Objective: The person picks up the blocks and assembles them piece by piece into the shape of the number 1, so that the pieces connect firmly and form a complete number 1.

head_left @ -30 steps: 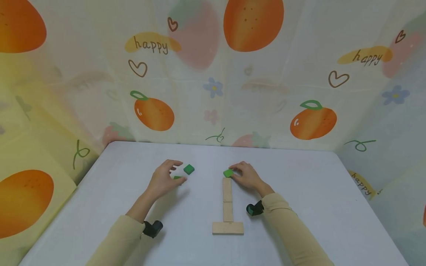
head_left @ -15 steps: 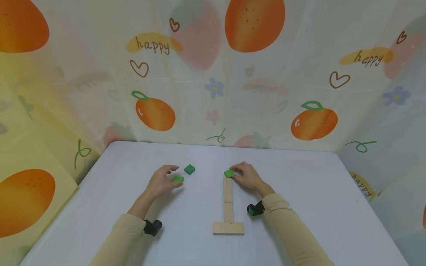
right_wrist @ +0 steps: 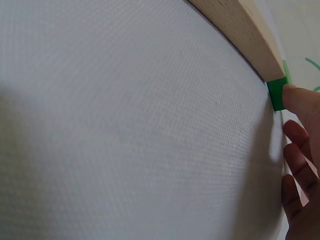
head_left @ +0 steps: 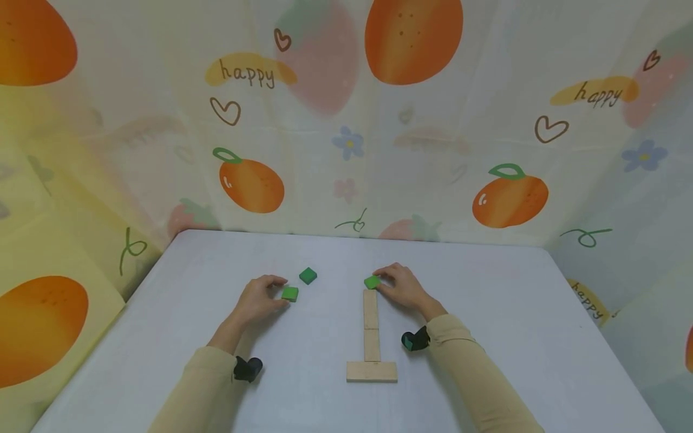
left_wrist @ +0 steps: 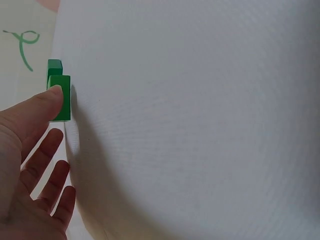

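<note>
In the head view, my left hand [head_left: 260, 299] is low over the table's left side, thumb and index finger spread around the near side of a light green block [head_left: 290, 293]. Its thumb overlaps that green block [left_wrist: 64, 107] in the left wrist view. Just beyond lies a darker green block [head_left: 308, 275]. My right hand [head_left: 402, 285] pinches another light green block [head_left: 371, 282] at the far end of a wooden plank [head_left: 370, 310]. In the right wrist view, this green block [right_wrist: 276, 94] stands right at the plank's end, the thumb on its side.
A second wooden plank [head_left: 371, 345] continues the line toward me, ending at a crosswise plank [head_left: 372, 372]. All lie on a white table [head_left: 476, 294]. Behind it hangs a fruit-patterned cloth [head_left: 422, 144].
My left hand has drawn slightly back toward me, its thumb and index finger closer together, uncovering more of the light green block. My right hand has kept its place.
</note>
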`<state>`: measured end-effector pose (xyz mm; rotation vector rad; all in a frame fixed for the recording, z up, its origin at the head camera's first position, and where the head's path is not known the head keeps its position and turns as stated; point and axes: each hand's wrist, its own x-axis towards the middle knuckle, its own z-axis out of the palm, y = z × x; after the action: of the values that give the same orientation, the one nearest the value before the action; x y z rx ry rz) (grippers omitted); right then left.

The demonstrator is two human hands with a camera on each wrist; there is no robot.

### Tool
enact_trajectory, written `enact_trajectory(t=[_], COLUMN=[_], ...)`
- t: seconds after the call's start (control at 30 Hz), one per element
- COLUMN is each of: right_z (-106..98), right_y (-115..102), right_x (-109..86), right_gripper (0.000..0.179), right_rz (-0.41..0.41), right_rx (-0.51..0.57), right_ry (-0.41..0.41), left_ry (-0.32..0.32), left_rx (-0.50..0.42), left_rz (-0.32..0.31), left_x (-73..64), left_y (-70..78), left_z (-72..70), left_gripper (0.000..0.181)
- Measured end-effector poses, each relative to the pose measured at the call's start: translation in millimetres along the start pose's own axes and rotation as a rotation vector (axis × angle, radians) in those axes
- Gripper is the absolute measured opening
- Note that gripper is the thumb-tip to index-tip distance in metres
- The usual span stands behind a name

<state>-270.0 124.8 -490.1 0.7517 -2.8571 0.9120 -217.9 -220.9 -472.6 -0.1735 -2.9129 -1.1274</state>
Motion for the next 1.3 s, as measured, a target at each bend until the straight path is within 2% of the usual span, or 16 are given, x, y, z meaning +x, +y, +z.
enact_trajectory(t=[0.37,0.7,0.9,1.07,1.3], right_z=[-1,1,3,1,1], right_y=[-5,-3,0,-1,0], right_x=[0.3,0.8,1.1,0.1,-0.3], right_gripper=[0.028,0.028,0.029,0.029,0.029], right_rz=[0.005,-0.010,0.014,0.035,0.030], right_rx=[0.005,0.006,-0.001,0.023,0.028], right_ry=[-0.003,0.007,0.004,-0.002,-0.004], left_ry=[-0.018,-0.007,-0.009,-0.012,-0.008], left_rx=[-0.011,0.005,0.006,0.001,-0.039], left_rz=[-0.017,-0.018,-0.037,-0.050,-0.054], left_x=[-0.4,1.1,2.2,2.6,4.4], left_y=[-4.6,-6.7,-6.2,-1.7,14.4], left_z=[-0.1,1.1,2.2,1.4,-0.6], left_gripper=[0.037,0.032,0.032,0.031,0.031])
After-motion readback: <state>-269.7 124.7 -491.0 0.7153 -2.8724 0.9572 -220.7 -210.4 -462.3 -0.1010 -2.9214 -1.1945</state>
